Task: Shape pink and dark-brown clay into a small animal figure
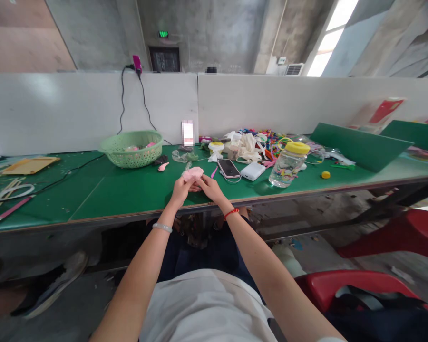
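A lump of pale pink modelling clay (193, 174) is held above the green table's front edge, in the middle of the view. My left hand (180, 191) grips it from the left, fingers closed on it. From the right, my right hand (211, 187) pinches the same lump; some fingertips are hidden under it. A smaller pink piece (163, 166) lies behind on the table, to the left. Just right of my hands are a thin pink tool (214, 172) and a phone (228, 168) lying flat.
A green basket (131, 150) with pink pieces inside stands back left. To the right are a white power bank (253, 171) and a yellow-lidded water bottle (288, 164). Behind sit a white bag (248, 146) and a propped phone (187, 133). A red chair (360, 283) is lower right.
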The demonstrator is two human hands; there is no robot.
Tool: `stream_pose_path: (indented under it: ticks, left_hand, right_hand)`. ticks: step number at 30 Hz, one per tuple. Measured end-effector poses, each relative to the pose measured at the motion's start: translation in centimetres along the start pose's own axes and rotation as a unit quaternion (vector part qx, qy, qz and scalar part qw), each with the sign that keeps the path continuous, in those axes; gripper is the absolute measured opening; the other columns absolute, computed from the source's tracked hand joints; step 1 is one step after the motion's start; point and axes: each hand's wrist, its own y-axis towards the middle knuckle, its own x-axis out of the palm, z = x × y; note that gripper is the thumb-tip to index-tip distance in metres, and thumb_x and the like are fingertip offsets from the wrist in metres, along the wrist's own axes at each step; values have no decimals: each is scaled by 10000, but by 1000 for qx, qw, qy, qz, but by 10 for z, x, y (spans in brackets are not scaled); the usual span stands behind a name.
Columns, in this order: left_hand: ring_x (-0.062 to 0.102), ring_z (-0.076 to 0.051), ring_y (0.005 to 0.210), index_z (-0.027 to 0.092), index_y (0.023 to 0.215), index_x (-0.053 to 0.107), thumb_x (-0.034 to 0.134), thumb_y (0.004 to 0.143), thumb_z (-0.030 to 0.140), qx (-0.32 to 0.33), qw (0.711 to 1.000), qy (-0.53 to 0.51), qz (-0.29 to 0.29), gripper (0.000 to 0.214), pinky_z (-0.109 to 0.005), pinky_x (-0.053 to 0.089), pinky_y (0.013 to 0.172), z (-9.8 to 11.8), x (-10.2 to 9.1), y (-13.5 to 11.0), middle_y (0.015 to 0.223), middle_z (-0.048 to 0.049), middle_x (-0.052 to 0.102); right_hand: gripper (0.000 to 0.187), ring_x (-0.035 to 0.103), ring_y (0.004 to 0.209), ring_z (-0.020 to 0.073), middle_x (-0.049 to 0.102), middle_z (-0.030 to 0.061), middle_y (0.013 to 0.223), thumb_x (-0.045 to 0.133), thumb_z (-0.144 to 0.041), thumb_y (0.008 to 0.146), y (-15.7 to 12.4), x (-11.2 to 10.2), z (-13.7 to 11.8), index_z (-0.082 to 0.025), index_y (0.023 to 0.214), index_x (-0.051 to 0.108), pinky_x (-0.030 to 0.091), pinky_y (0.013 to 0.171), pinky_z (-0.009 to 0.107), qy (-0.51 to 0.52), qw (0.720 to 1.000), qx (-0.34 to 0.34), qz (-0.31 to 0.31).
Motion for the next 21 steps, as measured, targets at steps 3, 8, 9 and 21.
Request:
stream_pose_path:
  ticks: [3, 8, 9, 21]
  left_hand:
    - [700, -191, 562, 113, 920, 707, 832, 756, 449, -8, 1000, 10, -10, 394, -306, 604, 584, 2, 1, -1, 667, -69, 740]
    - [698, -189, 558, 108, 961, 709, 834, 761, 441, -13, 1000, 19, -6, 408, -319, 612, 592, 4, 2, -1, 683, -65, 746]
    - [699, -185, 558, 106, 972, 707, 827, 770, 435, -12, 1000, 17, -2, 404, -318, 613, 596, 4, 2, -1, 704, -67, 751]
    - [681, -167, 531, 115, 946, 679, 791, 792, 460, -14, 1000, 21, 3, 393, -279, 586, 571, 4, 1, -1, 613, -32, 707]
  right_hand:
    - [515, 576, 723, 166, 711, 48, 839, 511, -629, 921, -1, 0, -1, -150, 919, 701, 469, 716, 281, -1, 1000, -2, 6]
    - [503, 604, 735, 187, 701, 43, 799, 472, -588, 955, 0, 0, 0, -155, 1046, 710, 474, 708, 286, 7, 1000, 2, 8]
    - [500, 613, 736, 186, 705, 41, 820, 462, -564, 968, 1, 0, 1, -162, 1154, 694, 481, 713, 286, 11, 1000, 2, 7]
    - [664, 514, 573, 135, 553, -56, 624, 546, -411, 952, -1, -2, -3, -160, 1556, 432, 440, 633, 258, 15, 1000, 11, -16]
